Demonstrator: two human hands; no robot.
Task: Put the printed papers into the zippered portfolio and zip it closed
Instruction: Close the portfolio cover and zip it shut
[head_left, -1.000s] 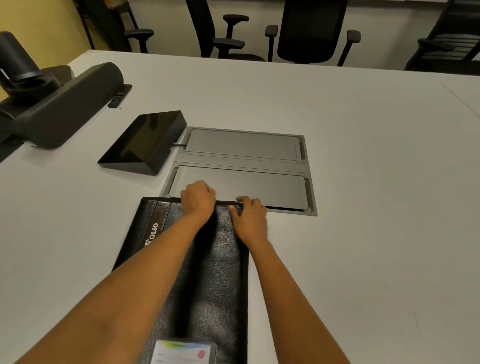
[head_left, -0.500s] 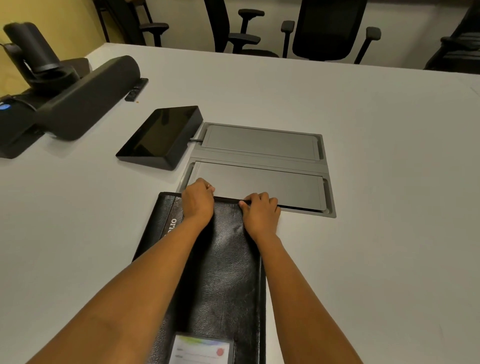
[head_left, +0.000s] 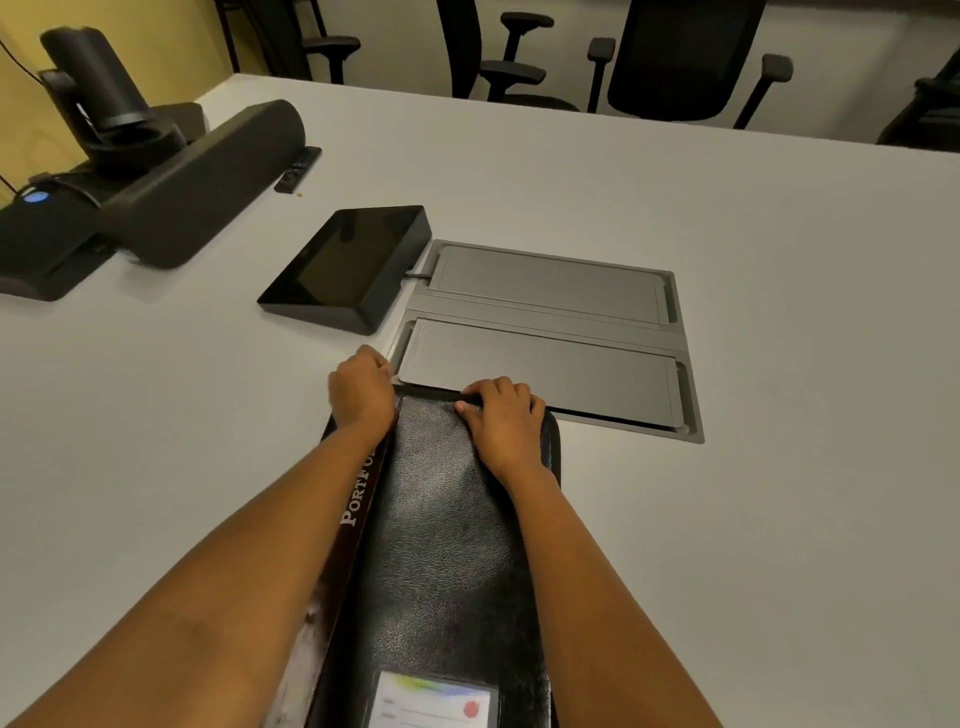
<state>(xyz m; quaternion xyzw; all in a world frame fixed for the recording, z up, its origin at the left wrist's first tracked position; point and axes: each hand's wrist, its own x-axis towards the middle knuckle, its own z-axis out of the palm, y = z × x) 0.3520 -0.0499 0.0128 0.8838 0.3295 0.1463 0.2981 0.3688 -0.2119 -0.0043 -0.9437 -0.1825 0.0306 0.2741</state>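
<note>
Shifted leftward since a second ago: left hand (head_left: 361, 389). Lower centre on white table (head_left: 779, 519), portfolio (head_left: 447, 545) flat, cover down, papers unseen. Left fingers curled round its far left corner, pull hidden; right hand (head_left: 501, 421) gripping far edge, fingers curled over. Zipping, apparently; next, steady and draw the zip home.

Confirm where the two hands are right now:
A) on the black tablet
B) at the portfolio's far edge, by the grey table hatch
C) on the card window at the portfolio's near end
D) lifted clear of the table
B: the left hand is bunched at the far left corner of the portfolio, and the right hand curls its fingers over the same far edge, just short of the grey hatch.
</note>
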